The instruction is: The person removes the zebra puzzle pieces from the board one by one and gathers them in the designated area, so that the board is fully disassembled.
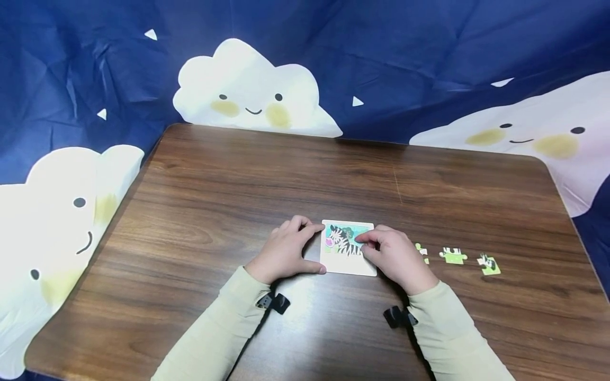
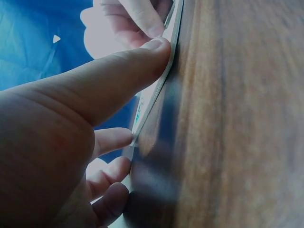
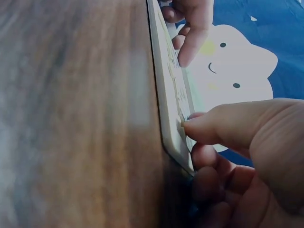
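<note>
A small square puzzle board (image 1: 350,265) with a pale frame and a zebra picture lies on the table; the lower strip of its picture area is bare. My left hand (image 1: 286,251) lies along its left edge, with thumb (image 2: 147,59) and index finger spread to the two left corners. Over the board's right side, my right hand (image 1: 393,256) pinches a puzzle piece (image 3: 183,124) between thumb and index finger, low against the picture. The fingers hide most of this piece. In the right wrist view, the other right fingers curl beside the board's edge.
Right of my right hand lie loose puzzle pieces: one partly hidden piece (image 1: 422,253), a green and white piece (image 1: 453,256), and a green piece with black and white (image 1: 489,264). The brown wooden table (image 1: 238,174) meets a blue cloth (image 1: 381,47) with cloud faces.
</note>
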A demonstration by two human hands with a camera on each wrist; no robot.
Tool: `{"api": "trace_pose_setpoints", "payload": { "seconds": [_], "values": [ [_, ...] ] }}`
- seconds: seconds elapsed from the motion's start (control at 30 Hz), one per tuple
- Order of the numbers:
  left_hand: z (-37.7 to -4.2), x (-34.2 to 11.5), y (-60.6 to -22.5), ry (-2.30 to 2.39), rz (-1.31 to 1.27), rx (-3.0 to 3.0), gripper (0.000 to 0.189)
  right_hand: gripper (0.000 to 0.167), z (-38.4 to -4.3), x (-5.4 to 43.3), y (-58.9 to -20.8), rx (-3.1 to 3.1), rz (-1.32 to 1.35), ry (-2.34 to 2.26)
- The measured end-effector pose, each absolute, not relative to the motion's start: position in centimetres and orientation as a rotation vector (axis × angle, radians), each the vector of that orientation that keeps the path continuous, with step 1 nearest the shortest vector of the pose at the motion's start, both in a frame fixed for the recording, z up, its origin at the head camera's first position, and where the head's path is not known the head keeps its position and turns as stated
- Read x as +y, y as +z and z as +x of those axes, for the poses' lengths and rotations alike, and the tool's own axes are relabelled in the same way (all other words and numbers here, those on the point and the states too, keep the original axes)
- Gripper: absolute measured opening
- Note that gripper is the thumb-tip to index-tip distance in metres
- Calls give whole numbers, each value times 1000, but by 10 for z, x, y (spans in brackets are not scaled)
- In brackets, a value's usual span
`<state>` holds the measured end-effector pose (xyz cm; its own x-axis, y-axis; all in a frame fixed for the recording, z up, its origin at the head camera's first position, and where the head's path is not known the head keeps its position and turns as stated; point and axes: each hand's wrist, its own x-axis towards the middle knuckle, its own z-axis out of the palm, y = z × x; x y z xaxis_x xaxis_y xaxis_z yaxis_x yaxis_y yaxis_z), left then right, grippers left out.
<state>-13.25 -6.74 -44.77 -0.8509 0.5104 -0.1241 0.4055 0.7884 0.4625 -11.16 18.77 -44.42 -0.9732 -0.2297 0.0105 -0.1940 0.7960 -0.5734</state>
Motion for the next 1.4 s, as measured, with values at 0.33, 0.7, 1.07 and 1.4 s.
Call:
{"api": "trace_pose_setpoints", "payload": {
  "seconds": [0.33,0.7,1.07,1.4],
  "values": [
    [-133,-67,-451,629,721,2746,93,6,-109,191,-449,2929,-247,-1030],
    [-131,-68,-448,651,722,2741,93,4,-98,218,-451,3033,-241,-1333],
    [-136,-68,-446,664,736,2746,93,31,-84,281,-441,3219,-433,-922],
    [-129,-68,-453,652,742,2749,93,30,-81,295,-438,3176,-499,-556]
  ]
}}
